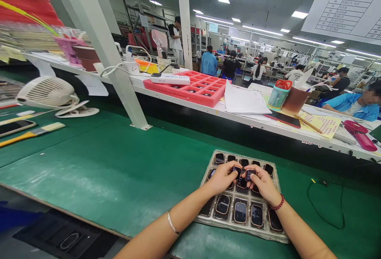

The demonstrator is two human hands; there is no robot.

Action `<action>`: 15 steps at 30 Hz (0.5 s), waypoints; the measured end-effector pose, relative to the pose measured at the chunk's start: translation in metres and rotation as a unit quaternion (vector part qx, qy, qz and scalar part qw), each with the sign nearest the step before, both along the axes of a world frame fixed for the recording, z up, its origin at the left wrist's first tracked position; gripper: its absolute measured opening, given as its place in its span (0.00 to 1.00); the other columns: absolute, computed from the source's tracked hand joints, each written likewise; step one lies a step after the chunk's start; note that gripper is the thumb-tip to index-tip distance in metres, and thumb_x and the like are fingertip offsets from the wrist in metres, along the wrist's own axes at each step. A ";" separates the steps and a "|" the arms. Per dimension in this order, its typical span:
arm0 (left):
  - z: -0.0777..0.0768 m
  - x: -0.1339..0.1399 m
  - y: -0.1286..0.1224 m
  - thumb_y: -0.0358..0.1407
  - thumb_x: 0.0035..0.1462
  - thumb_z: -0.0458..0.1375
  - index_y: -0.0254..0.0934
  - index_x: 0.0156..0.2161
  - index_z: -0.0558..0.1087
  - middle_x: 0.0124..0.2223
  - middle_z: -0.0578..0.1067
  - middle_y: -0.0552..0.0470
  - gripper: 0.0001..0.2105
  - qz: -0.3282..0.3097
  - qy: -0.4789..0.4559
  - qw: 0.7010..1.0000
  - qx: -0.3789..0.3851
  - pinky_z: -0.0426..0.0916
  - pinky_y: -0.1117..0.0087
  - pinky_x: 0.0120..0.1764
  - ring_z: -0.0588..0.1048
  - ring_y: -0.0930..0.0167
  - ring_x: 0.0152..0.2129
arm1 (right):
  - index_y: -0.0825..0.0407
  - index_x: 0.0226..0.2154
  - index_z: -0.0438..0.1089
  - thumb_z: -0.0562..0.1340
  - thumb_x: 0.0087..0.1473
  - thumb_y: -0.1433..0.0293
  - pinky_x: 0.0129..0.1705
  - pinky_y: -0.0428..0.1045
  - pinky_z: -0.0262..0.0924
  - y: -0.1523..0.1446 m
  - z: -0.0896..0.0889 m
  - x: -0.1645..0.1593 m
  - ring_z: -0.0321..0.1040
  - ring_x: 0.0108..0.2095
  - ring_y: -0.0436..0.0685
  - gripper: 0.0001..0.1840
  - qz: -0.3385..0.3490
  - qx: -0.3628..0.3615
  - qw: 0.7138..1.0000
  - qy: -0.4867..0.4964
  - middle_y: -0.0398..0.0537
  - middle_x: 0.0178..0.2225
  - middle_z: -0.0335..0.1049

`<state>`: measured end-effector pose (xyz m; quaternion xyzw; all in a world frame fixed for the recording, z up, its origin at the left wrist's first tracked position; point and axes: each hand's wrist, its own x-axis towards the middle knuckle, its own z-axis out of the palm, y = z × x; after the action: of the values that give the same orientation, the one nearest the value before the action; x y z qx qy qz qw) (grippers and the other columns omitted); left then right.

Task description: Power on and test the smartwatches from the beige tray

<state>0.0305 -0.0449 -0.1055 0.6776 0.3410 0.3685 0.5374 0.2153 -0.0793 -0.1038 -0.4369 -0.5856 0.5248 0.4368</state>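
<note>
Both hands are over a clear plastic tray (pixel 205 220) whose compartments hold several square smartwatch bodies with dark screens, such as the gold-rimmed smartwatch (pixel 240 212) in the front row. My left hand (pixel 224 176) is closed on one smartwatch (pixel 237 171), thumb at its lit screen. In my right hand (pixel 262 183), also closed, is a second smartwatch (pixel 249 175) with text on its screen. The two held watches are side by side, a small gap apart. Parts of the tray's middle row are hidden behind my hands.
A green workbench (pixel 119 164) carries the tray. To the left are a white clip fan (pixel 47 92), a paintbrush (pixel 38 132) and a phone (pixel 16 127). A thin black cable (pixel 317 207) lies right. The raised shelf holds a red foam tray (pixel 205 96) and papers (pixel 244 98).
</note>
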 end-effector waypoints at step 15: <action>0.000 -0.001 0.003 0.25 0.47 0.51 0.34 0.44 0.69 0.40 0.74 0.49 0.16 0.050 -0.028 0.998 0.002 0.68 0.71 0.35 0.72 0.73 0.29 | 0.49 0.48 0.63 0.58 0.53 0.66 0.29 0.48 0.65 -0.004 0.000 -0.001 0.70 0.30 0.52 0.19 0.022 0.030 0.999 -0.010 0.51 0.41 0.70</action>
<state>0.0292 -0.0415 -0.1053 0.6500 0.3583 0.4143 0.5267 0.2148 -0.0830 -0.1033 -0.4157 -0.6152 0.5117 0.4323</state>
